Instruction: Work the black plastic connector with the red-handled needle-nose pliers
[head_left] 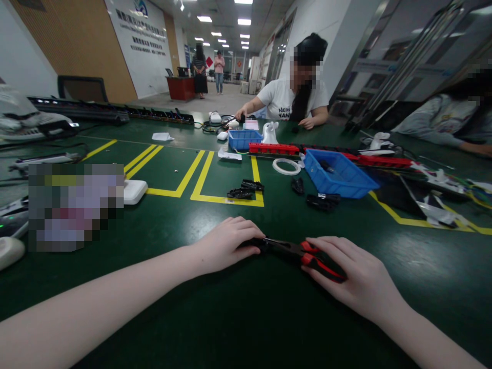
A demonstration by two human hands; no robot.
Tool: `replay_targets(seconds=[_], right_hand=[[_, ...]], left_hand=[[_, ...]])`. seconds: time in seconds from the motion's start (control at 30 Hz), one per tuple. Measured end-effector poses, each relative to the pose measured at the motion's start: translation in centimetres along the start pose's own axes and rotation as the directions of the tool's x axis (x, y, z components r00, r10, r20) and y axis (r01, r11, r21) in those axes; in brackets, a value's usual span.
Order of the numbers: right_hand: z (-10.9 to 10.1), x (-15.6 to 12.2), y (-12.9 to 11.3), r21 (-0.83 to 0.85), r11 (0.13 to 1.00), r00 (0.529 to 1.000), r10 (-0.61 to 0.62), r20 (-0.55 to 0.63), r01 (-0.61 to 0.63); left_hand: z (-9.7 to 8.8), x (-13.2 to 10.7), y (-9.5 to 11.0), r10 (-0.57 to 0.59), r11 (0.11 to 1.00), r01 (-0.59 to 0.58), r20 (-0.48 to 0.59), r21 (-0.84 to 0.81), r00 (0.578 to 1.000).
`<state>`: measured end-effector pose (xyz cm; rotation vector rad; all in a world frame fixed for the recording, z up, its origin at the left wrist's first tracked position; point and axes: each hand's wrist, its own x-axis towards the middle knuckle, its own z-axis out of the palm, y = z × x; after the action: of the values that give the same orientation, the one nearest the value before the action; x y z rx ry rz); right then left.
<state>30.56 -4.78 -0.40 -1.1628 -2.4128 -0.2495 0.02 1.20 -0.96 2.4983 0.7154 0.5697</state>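
Low over the green table, my left hand (230,243) is closed around a small black part (258,243), whose exact kind I cannot make out because the fingers cover much of it. My right hand (355,274) grips the red and black handles of long-nose pliers (303,252). The jaws point left and meet the black part at my left fingertips. Past my hands, black plastic pieces (246,189) lie in a yellow-taped outline, and another black piece (323,201) rests in front of a blue bin.
A blue bin (338,177) with a dark item inside stands at the right, a smaller blue bin (246,139) farther back. Nearby lie a white tape roll (286,166) and a red strip (273,149). A white box (135,191) sits left. Across the table, a person (295,97) works.
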Motion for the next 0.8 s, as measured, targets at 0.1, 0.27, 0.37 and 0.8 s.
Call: replay_targets(seconds=[0.1,0.27,0.37,0.8], right_hand=[[-0.10,0.02,-0.10,0.019,1.000,1.000,0.017,0.008,-0.017],[-0.14,0.23,-0.39,0.073,0.995,0.998,0.060,0.027,-0.062],[-0.05,0.26,-0.40,0.077,0.994,0.996,0.076,0.039,-0.079],[-0.03,0.25,-0.30,0.045,0.998,0.999,0.034,0.023,-0.035]], left_hand=[[0.06,0.00,-0.03,-0.002,1.000,0.002,-0.001,0.000,1.000],[0.13,0.05,-0.11,-0.005,1.000,0.005,-0.002,-0.010,1.000],[0.15,0.07,-0.15,-0.005,1.000,0.005,0.000,-0.014,1.000],[0.22,-0.07,-0.06,-0.004,1.000,0.005,-0.024,0.027,1.000]])
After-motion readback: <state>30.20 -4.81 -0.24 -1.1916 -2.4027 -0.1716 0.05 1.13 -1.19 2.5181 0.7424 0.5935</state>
